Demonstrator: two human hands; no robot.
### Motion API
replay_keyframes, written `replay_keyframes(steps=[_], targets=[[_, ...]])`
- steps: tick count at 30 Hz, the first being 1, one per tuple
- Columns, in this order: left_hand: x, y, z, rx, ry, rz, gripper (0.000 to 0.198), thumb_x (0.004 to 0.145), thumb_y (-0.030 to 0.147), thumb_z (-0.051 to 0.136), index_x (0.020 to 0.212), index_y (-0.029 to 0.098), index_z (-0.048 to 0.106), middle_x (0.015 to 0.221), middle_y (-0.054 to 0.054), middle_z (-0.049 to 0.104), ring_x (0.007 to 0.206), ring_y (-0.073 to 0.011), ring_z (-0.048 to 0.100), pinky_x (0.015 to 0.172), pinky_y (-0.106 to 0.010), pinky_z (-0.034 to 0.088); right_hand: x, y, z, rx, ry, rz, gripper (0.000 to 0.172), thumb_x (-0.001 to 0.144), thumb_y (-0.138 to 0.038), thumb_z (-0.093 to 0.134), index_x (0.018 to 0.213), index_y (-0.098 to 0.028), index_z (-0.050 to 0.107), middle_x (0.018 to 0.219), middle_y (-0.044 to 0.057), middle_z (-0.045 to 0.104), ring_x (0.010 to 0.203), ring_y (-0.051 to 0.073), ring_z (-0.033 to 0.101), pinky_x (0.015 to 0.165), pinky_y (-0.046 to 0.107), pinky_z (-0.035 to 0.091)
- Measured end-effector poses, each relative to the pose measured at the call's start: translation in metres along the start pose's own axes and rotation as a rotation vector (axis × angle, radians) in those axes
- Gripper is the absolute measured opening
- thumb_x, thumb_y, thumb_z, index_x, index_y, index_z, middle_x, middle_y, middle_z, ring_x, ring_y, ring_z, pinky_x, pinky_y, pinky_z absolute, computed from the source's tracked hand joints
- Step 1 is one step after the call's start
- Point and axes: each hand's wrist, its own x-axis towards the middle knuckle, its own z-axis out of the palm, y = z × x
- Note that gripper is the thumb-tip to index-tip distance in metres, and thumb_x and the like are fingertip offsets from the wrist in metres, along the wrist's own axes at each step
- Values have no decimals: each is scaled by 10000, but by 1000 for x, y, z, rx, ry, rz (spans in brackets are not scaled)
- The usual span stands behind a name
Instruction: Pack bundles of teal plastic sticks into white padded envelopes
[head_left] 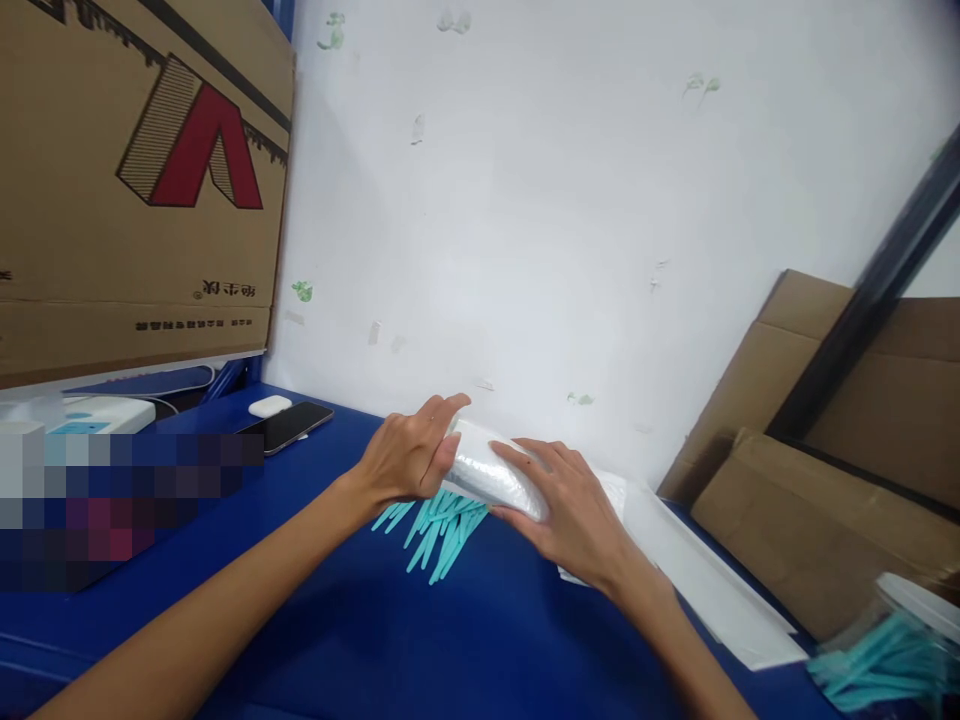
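A white package (499,480) in shiny clear plastic film is held tilted between my two hands, a little above the blue table. My left hand (416,450) grips its left end, thumb and bent fingers closed at the edge of the film. My right hand (570,500) is wrapped round the right end, with its fingers over the top and the thumb below. Behind and under the package lies a loose pile of teal flat sticks (442,535), partly hidden by it and by my left hand. The package's contents cannot be made out.
A dark phone (289,428) and a white case (270,406) lie at the left. White sheets (697,570) stretch along the right, beside folded cardboard (825,520). A clear container (900,640) of teal sticks stands at lower right. A large carton (97,240) is at upper left.
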Motion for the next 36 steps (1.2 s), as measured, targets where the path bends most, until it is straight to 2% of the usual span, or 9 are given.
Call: replay_keyframes(steps=[6, 9, 13, 18, 23, 26, 28, 32, 36], targets=[[-1, 14, 2, -171, 64, 73, 415, 918, 285, 259, 1243, 122, 457, 996, -109, 595, 689, -167, 569, 582, -290, 465, 0, -24, 14, 55, 40, 43, 605, 865, -445, 604, 1423, -342, 392, 1296, 78, 565, 1091, 293, 545, 919, 520, 461], [0, 19, 2, -179, 125, 144, 404, 891, 272, 292, 1209, 121, 490, 1062, -140, 599, 918, -244, 588, 808, -407, 478, 0, -25, 17, 68, 116, 87, 588, 878, -412, 595, 1425, -327, 395, 1288, 82, 570, 1091, 289, 550, 907, 483, 473], [2, 22, -1, -52, 298, 203, 449, 843, 309, 359, 1254, 197, 501, 1350, -150, 481, 1288, -364, 391, 1014, -572, 305, 2, -19, 11, 96, 244, 147, 511, 901, -375, 565, 1392, -315, 438, 1283, 72, 577, 1113, 282, 548, 932, 454, 464], [-1, 21, 1, -105, 569, 159, 462, 846, 331, 361, 1301, 275, 420, 1357, -113, 399, 1245, -323, 408, 996, -537, 351, 4, -18, -5, 170, 412, 270, 515, 894, -404, 573, 1379, -294, 440, 1307, 73, 561, 1175, 290, 519, 979, 461, 446], [-4, 31, 4, -281, 292, 80, 489, 878, 378, 345, 1272, 118, 470, 1167, -170, 496, 1068, -298, 497, 885, -461, 427, 3, -29, -7, 274, 496, 313, 565, 890, -397, 576, 1410, -279, 388, 1349, 100, 513, 1212, 300, 495, 993, 483, 443], [-9, 45, 9, -436, 123, 25, 433, 869, 488, 388, 1002, 121, 575, 891, -106, 591, 788, -232, 559, 699, -358, 442, 2, -37, 0, 287, 489, 255, 594, 873, -376, 591, 1418, -263, 385, 1326, 110, 513, 1200, 300, 497, 989, 498, 446], [-11, 54, 13, -485, 53, -140, 363, 876, 486, 443, 776, 158, 563, 658, -22, 549, 584, -156, 496, 590, -295, 378, 1, -42, 5, 299, 440, 228, 642, 862, -357, 591, 1447, -251, 350, 1318, 115, 502, 1192, 293, 499, 982, 493, 454], [-8, 56, 14, -766, 27, -461, 388, 918, 442, 439, 680, 155, 544, 611, 8, 533, 562, -121, 463, 553, -251, 341, -2, -43, 9, 386, 338, 234, 722, 846, -426, 596, 1481, -263, 294, 1341, 119, 473, 1182, 303, 501, 943, 495, 479], [0, 46, 15, -1080, 55, -690, 342, 872, 447, 504, 763, 136, 598, 694, -10, 583, 632, -143, 511, 564, -247, 377, -2, -32, 6, 564, 339, 374, 570, 923, -456, 474, 1452, -304, 325, 1258, 88, 557, 926, 230, 615, 746, 399, 544]])
